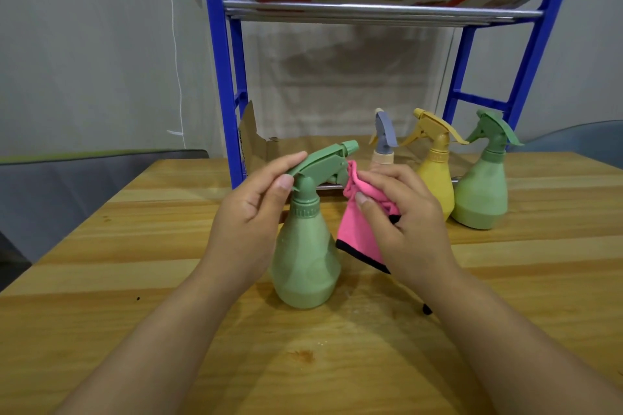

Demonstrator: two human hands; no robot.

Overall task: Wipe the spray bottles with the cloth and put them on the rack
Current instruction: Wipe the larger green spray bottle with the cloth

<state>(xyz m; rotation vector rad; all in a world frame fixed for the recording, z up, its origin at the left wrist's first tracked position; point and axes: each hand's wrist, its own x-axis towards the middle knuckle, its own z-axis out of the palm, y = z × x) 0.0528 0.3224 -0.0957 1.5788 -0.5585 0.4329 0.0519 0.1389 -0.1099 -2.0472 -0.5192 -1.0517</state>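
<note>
Fingers (290, 158) pinch green bottle's (305, 266) sprayer (left hand (249, 212)); right hand (401, 212) grips pink cloth (357, 232).

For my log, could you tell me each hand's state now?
Left hand: grips the green spray bottle.
Right hand: pinches the pink cloth.

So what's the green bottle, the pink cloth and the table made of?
The green spray bottle looks like matte plastic: smooth moulded body, ribbed collar, no glassy shine. The pink cloth seems soft fabric, maybe microfibre: it bunches and folds in the right hand and has a stitched black edge. The table looks like varnished wood, with plank stripes, grain and a slight sheen.
</note>
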